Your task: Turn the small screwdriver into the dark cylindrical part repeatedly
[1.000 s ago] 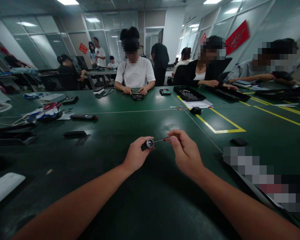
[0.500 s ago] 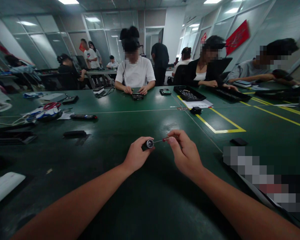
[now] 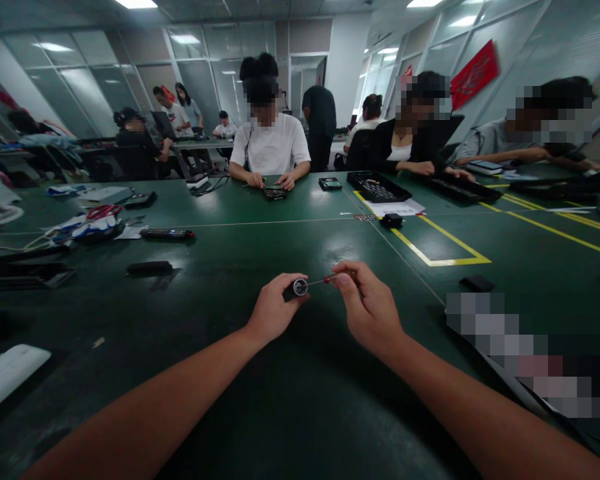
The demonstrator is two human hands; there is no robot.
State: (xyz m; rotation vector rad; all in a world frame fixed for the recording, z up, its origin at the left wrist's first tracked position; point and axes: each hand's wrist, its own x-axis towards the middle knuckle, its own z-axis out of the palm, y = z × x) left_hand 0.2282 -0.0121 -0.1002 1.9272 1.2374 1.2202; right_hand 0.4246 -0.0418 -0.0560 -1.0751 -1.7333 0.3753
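Near the middle of the view, my left hand (image 3: 275,305) is closed around a small black cylinder (image 3: 299,287), whose round, silvery end faces right and towards me. My right hand (image 3: 373,303) pinches the red handle of a thin screwdriver (image 3: 329,279) between thumb and fingers. The screwdriver's metal shaft points left, and its tip meets the open end of the cylinder. How deep the tip sits cannot be made out. Both hands are held over the green table (image 3: 280,393).
A black block (image 3: 149,268) and a dark pen-like tool (image 3: 167,234) lie at left, near tangled cables (image 3: 97,223). A flat black piece (image 3: 477,283) lies at right. Across the table, a person in a white shirt (image 3: 270,147) handles a small device beside a black tray (image 3: 379,187).
My right hand has shifted very slightly left with the screwdriver. My left hand and the cylinder have hardly moved. In the background, a standing person leans further left.
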